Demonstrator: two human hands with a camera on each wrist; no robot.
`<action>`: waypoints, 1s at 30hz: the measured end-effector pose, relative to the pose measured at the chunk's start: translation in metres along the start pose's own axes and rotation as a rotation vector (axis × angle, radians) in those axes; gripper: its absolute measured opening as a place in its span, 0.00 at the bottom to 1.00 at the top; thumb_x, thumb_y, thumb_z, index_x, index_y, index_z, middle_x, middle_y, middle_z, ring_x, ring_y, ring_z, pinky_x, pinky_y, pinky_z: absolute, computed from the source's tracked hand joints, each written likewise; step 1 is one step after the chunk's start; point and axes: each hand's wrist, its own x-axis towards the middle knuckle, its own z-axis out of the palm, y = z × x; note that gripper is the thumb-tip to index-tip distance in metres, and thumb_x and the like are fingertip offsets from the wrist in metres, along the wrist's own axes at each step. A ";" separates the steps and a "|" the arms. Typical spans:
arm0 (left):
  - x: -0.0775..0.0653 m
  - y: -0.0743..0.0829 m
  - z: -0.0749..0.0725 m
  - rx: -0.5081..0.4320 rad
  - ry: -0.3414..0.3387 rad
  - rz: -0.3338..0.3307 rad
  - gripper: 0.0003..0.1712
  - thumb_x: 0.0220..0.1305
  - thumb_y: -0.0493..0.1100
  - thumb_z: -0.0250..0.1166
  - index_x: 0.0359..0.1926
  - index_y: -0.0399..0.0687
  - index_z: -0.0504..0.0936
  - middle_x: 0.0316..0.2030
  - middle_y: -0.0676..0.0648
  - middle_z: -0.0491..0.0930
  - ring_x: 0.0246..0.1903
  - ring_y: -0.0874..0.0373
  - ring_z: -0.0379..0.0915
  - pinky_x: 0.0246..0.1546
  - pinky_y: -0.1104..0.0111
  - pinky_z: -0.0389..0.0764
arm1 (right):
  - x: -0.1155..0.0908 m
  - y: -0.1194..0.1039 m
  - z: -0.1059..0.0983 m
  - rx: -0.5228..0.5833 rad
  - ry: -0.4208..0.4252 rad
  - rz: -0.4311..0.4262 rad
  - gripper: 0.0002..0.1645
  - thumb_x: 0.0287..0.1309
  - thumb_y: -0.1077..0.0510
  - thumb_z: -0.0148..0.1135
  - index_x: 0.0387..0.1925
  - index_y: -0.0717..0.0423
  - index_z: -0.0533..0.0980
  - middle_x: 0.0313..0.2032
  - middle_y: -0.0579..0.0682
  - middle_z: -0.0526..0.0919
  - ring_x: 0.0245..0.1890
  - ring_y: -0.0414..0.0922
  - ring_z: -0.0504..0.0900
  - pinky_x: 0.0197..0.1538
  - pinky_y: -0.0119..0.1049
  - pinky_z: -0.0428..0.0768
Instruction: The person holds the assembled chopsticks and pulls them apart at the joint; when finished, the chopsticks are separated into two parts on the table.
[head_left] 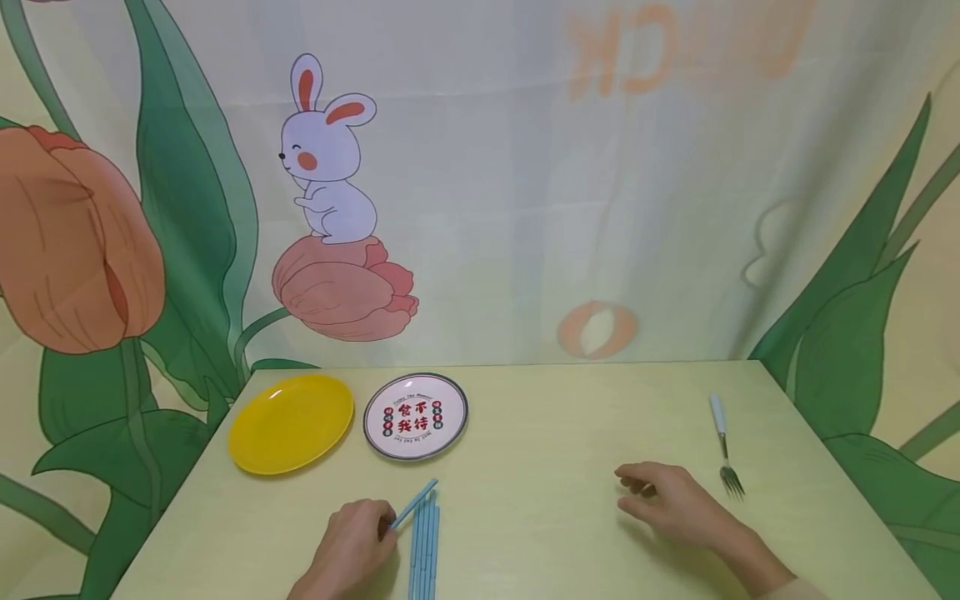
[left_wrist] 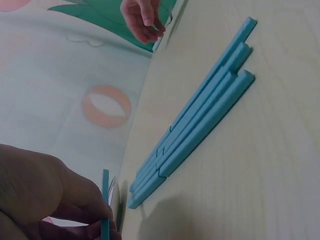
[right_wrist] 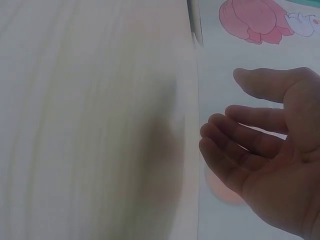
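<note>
My left hand (head_left: 351, 542) pinches one light blue chopstick (head_left: 415, 502) between thumb and fingers, the stick slanting up to the right. In the left wrist view the held chopstick (left_wrist: 105, 187) stands out past the fingertips. Just right of that hand, several blue chopsticks (head_left: 425, 550) lie side by side on the table, their ends slightly uneven. Over the right part of the table is my right hand (head_left: 675, 507), fingers loosely bent and holding nothing. The right wrist view shows the palm of the right hand (right_wrist: 280, 155) with thumb and fingers apart.
A yellow plate (head_left: 292, 425) lies at the back left of the table (head_left: 547, 467). Beside it is a white plate (head_left: 416, 446) with a dark rim and red characters. A fork (head_left: 722, 437) with a pale handle lies at the right. A printed curtain (head_left: 510, 208) hangs behind.
</note>
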 end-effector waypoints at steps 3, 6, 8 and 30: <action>0.004 0.006 -0.001 0.008 0.017 0.033 0.01 0.54 0.36 0.69 0.30 0.43 0.85 0.22 0.53 0.76 0.24 0.60 0.66 0.27 0.69 0.71 | 0.002 -0.001 0.000 -0.006 0.007 -0.028 0.24 0.60 0.52 0.66 0.52 0.64 0.78 0.44 0.53 0.85 0.40 0.44 0.83 0.44 0.38 0.82; 0.008 0.012 -0.001 0.010 0.038 0.085 0.02 0.55 0.36 0.68 0.31 0.43 0.86 0.24 0.54 0.78 0.25 0.61 0.67 0.28 0.69 0.73 | 0.005 -0.003 0.000 -0.015 0.008 -0.049 0.23 0.60 0.52 0.66 0.51 0.63 0.79 0.44 0.53 0.85 0.40 0.44 0.83 0.44 0.39 0.82; 0.009 0.017 0.000 0.010 0.058 0.118 0.03 0.55 0.36 0.68 0.32 0.43 0.87 0.25 0.54 0.79 0.25 0.63 0.67 0.29 0.70 0.74 | 0.006 -0.006 0.000 -0.015 0.004 -0.050 0.22 0.60 0.52 0.65 0.51 0.62 0.79 0.45 0.53 0.85 0.41 0.44 0.83 0.45 0.40 0.82; 0.017 0.044 0.011 -0.032 0.159 0.343 0.04 0.56 0.35 0.69 0.32 0.48 0.87 0.24 0.57 0.74 0.24 0.68 0.65 0.25 0.75 0.69 | 0.021 -0.035 0.004 -0.012 -0.024 -0.150 0.20 0.62 0.52 0.64 0.50 0.62 0.79 0.46 0.55 0.85 0.42 0.50 0.83 0.47 0.44 0.82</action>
